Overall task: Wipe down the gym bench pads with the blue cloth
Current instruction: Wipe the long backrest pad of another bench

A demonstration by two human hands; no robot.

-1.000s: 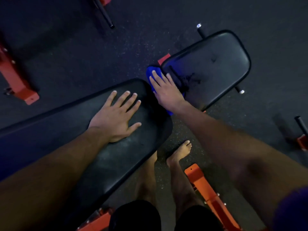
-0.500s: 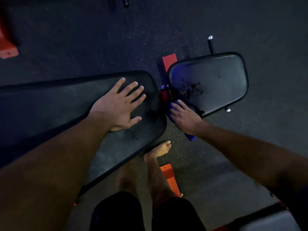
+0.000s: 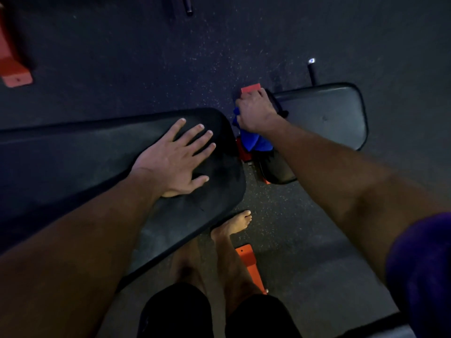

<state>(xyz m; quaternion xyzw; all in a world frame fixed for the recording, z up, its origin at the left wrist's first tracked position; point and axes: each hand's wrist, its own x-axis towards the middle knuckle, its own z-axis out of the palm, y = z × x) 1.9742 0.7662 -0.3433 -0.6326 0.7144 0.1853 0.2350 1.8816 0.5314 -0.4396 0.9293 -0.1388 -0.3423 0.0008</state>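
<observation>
I see my left hand (image 3: 174,158) lying flat on the long back pad (image 3: 73,152), fingers straight and spread wide, palm pressing near the rounded end of that pad that faces the seat pad (image 3: 324,115). It holds nothing.

My right hand (image 3: 255,109) sits at the seat pad's near-left edge, on the side turned toward the long back pad. Its fingers are curled down around the blue cloth (image 3: 255,141), bunching it against the pad's rim. Most of the cloth is hidden under the hand; a crumpled fold of it hangs out below the wrist, over the gap between the two pads, just above a red frame piece (image 3: 242,152). A small red block (image 3: 251,88) shows just beyond the knuckles, at the seat pad's far-left corner.

The seat pad itself is dark and glossy, and a black peg with a bright tip (image 3: 311,69) sticks out past its far edge. My forearm crosses the pad's near corner.

Below the long back pad, my bare foot (image 3: 234,224) stands on the speckled dark floor (image 3: 146,57), beside an orange frame bar (image 3: 250,265). Another orange frame foot (image 3: 14,69) rests on the floor well away, far left of the seat pad. The light is dim.
</observation>
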